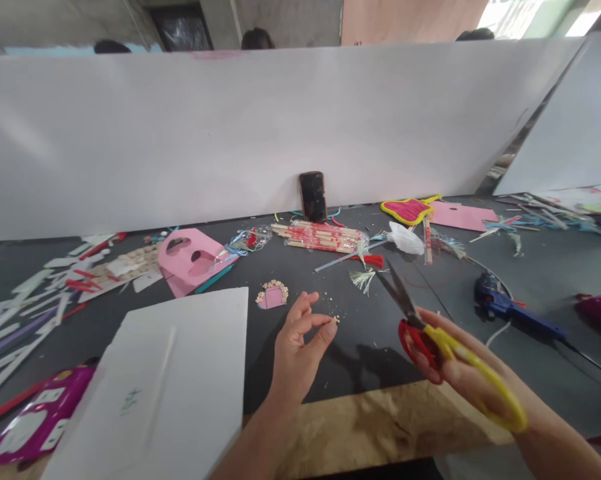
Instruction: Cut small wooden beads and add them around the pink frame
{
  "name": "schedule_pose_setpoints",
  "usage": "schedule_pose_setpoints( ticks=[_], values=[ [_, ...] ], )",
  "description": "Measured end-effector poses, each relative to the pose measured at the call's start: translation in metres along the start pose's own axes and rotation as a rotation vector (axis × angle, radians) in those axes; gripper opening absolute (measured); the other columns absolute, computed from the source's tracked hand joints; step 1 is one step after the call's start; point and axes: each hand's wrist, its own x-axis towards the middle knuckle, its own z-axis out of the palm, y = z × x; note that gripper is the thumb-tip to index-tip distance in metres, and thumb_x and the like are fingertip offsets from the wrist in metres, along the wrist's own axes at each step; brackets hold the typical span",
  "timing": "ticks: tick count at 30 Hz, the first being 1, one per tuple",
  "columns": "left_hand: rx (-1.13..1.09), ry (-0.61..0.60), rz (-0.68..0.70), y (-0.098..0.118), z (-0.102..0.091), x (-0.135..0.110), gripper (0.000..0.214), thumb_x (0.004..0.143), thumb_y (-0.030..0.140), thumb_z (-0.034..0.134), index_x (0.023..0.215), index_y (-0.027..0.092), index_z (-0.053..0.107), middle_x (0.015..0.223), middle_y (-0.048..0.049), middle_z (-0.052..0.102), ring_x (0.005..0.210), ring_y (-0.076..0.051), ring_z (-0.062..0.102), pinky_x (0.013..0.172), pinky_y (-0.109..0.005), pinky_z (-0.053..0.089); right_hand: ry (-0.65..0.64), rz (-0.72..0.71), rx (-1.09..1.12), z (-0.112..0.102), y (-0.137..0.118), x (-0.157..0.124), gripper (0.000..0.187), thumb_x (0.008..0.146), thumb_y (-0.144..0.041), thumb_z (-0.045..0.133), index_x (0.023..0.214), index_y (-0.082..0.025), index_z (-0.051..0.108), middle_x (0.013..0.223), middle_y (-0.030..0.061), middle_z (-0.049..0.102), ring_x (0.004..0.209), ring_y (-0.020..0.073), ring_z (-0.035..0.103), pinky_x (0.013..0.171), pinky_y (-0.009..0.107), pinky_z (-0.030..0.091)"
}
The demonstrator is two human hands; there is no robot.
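My left hand [300, 347] hovers over the dark table [350, 347], thumb and forefinger pinched on a tiny tan bit [335, 319]. Small crumbs lie on the mat just beyond it. A small pink piece ringed with tan beads [272, 294] sits a little to the left of that hand. My right hand [473, 377] grips red-and-yellow scissors [430, 333], blades slightly parted and pointing up-left over the table.
A white sheet [170, 380] lies at front left, a pink cut-out card [193, 259] behind it. A bundle of sticks [323, 237] and a phone [313, 196] stand by the white partition [260, 133]. A blue glue gun [505, 303] lies right. Paper scraps [35, 300] litter the left.
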Motion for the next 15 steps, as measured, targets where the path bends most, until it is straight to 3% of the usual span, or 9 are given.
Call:
schedule_pose_setpoints(
  ticks=[3,6,9,15],
  values=[
    [-0.009,0.002,-0.003,0.002,-0.001,0.000,0.012,0.079,0.034,0.066,0.079,0.022,0.069,0.134,-0.0083,0.051,0.137,-0.026,0.030,0.110,-0.048,0.028,-0.075,-0.074,-0.275,0.026,-0.007,0.005,0.050,0.077,-0.039,0.065,0.124,-0.026,0.053,0.111,0.0095,0.063,0.094,0.0219,0.064,0.076,0.033,0.054],
    [-0.036,-0.008,0.008,0.004,-0.002,-0.001,0.016,0.080,0.035,0.064,0.075,0.020,0.066,0.136,-0.0100,0.050,0.138,-0.027,0.029,0.110,-0.048,0.026,-0.013,-0.244,-0.541,0.046,-0.006,0.011,0.042,0.078,-0.029,0.060,0.119,-0.026,0.055,0.113,0.0085,0.060,0.094,0.0192,0.062,0.078,0.030,0.054],
    [-0.072,-0.015,0.010,0.005,-0.004,-0.001,0.017,0.082,0.035,0.062,0.076,0.019,0.066,0.136,-0.0106,0.048,0.137,-0.027,0.030,0.110,-0.047,0.027,0.032,-0.351,-0.644,0.058,0.001,0.014,0.044,0.077,-0.028,0.061,0.120,-0.025,0.052,0.114,0.0086,0.059,0.098,0.0192,0.061,0.081,0.029,0.053],
    [-0.059,-0.026,0.006,0.006,-0.003,0.000,0.018,0.082,0.035,0.062,0.078,0.018,0.067,0.138,-0.0112,0.046,0.134,-0.028,0.036,0.109,-0.045,0.030,0.036,-0.415,-0.691,0.063,0.007,0.018,0.045,0.078,-0.029,0.061,0.122,-0.024,0.050,0.114,0.0086,0.058,0.098,0.0185,0.062,0.081,0.027,0.053]
  ],
)
